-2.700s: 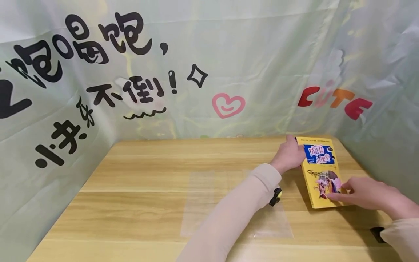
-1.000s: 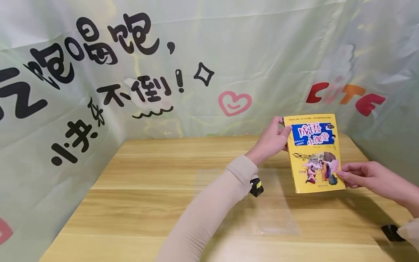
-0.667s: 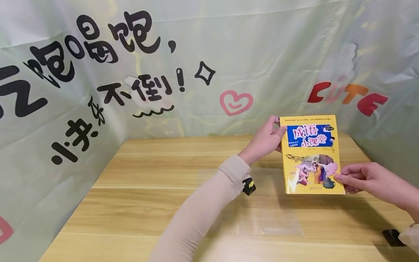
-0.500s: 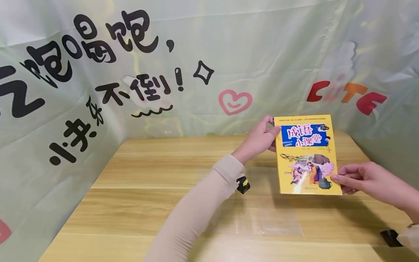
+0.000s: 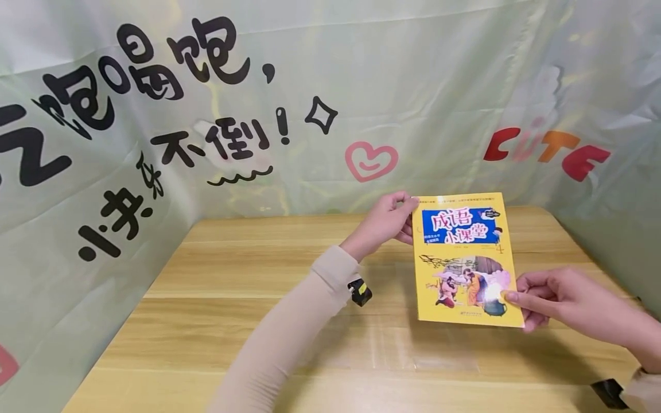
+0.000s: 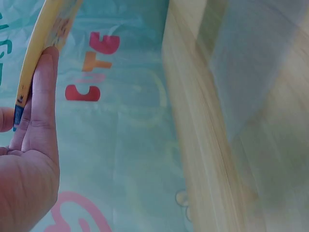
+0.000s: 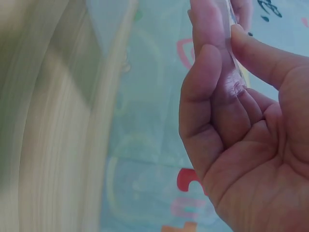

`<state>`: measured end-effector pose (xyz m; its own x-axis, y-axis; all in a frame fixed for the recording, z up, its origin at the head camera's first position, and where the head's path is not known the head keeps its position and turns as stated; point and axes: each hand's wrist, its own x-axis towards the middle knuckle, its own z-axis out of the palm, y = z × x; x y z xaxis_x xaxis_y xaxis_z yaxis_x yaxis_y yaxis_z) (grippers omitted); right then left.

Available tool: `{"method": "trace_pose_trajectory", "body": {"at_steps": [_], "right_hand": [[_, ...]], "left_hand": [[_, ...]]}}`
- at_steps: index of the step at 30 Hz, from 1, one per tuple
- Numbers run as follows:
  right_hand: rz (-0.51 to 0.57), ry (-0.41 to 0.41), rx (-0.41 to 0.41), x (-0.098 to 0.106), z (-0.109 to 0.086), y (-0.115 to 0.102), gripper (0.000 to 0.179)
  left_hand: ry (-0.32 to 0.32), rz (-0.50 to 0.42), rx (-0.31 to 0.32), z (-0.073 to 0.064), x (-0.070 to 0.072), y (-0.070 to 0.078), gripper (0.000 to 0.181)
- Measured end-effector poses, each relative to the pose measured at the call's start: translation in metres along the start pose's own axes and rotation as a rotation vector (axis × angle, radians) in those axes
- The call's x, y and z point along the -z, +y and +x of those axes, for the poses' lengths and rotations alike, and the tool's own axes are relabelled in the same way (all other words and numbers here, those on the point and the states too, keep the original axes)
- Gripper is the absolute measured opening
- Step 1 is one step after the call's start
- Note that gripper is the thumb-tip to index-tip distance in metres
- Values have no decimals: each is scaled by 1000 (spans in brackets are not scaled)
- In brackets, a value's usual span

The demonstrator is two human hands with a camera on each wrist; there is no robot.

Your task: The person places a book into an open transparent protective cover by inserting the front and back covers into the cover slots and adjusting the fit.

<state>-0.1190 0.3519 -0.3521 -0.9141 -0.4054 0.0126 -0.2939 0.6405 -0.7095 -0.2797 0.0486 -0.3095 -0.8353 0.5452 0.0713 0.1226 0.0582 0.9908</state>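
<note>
A yellow paperback book (image 5: 467, 252) with a blue title panel and a picture of figures is held up over the right half of the table, its front cover facing the head camera. My left hand (image 5: 384, 222) pinches its upper left edge, thumb on the cover and fingers behind. At the lower right corner my right hand (image 5: 573, 301) grips it, thumb on the front. In the left wrist view the book (image 6: 41, 43) shows edge-on, with long fingers along its back. The right wrist view has the right hand (image 7: 241, 125) with curled fingers behind the book's edge.
A clear plastic sheet or bag (image 5: 392, 344) lies flat on the wooden table (image 5: 206, 321), partly beneath the book and left arm. A printed cloth (image 5: 289, 69) with black lettering and a pink heart hangs behind the table and along both sides.
Both hands have lifted the book from the table's right side and carried it left. Over the last half second it has moved further left and slightly down, turning more face-on.
</note>
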Motion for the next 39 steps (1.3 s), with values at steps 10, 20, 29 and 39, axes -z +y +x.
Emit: {"method": "trace_pose_trajectory", "body": {"at_steps": [10,20,29,39], "right_hand": [[140,-118,40,-17,5,-7,17],[290,-189,44,-36,8,-12,18],[363,-229,26,-53,9,-13,20],[270,-233,-14,-64,13,-15,24]], "left_hand": [[16,77,44,-20,22,-7,27],[21,130,50,-37,38,-21,32],[25,203,85,-49,43,-27,31],[32,263,236,-54,43,-44,29]]}}
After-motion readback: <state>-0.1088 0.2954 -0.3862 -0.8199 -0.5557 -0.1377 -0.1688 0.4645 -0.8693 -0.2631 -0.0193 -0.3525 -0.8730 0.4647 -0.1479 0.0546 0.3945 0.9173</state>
